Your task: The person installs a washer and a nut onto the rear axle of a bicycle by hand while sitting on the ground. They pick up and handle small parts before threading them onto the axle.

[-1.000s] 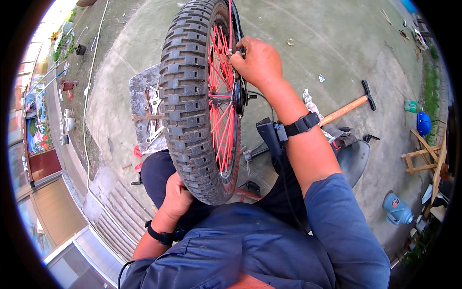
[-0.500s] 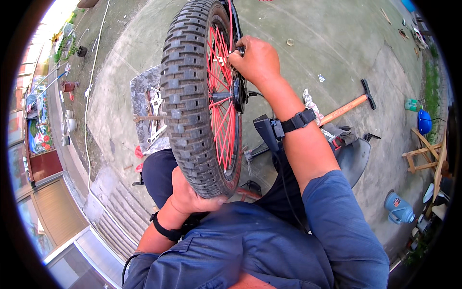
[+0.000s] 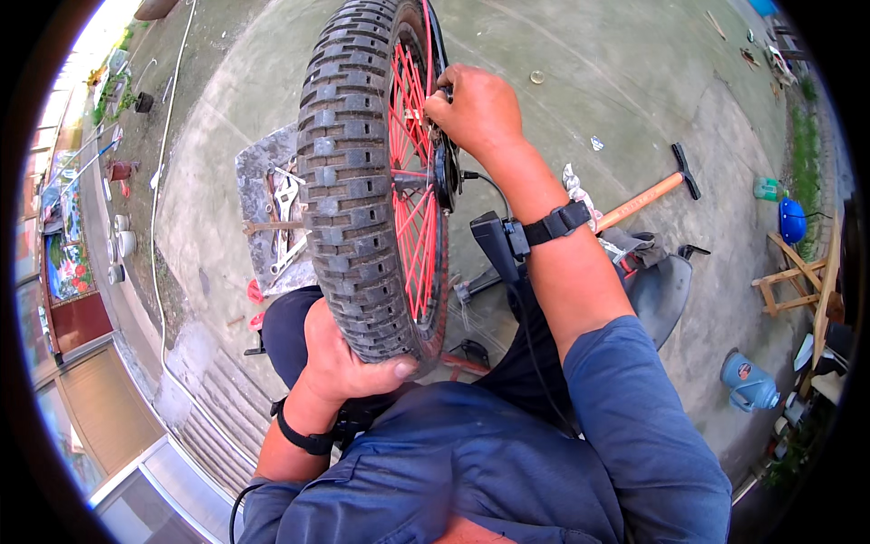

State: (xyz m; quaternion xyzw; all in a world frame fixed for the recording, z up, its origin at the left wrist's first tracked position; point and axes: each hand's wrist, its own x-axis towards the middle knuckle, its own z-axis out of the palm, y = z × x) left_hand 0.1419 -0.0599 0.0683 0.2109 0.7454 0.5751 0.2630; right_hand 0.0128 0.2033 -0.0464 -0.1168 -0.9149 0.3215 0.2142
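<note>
A bicycle wheel with a thick knobby tire [image 3: 340,163] and red spokes [image 3: 412,263] stands upright between my legs. My left hand [image 3: 344,354] grips the bottom of the tire, thumb laid across its tread. My right hand [image 3: 480,109] has its fingers curled at the black fork [image 3: 438,41] beside the upper spokes, above the hub [image 3: 444,181]; exactly what the fingertips hold is hidden. Left of the wheel, several wrenches [image 3: 288,204] lie on a grey board [image 3: 254,172]. Behind my right forearm lies a tool with an orange handle [image 3: 648,199] and black head.
A grey bicycle saddle [image 3: 662,290] and a pale rag [image 3: 575,190] lie at right. Farther right are a blue helmet [image 3: 793,220], a wooden stand [image 3: 788,290] and a light-blue jug [image 3: 749,385]. A white hose [image 3: 159,254] runs along the left beside plant pots [image 3: 122,240].
My left hand has come up round the tire's bottom, its thumb now spread over the tread. My right hand has shifted slightly up and left along the wheel's side.
</note>
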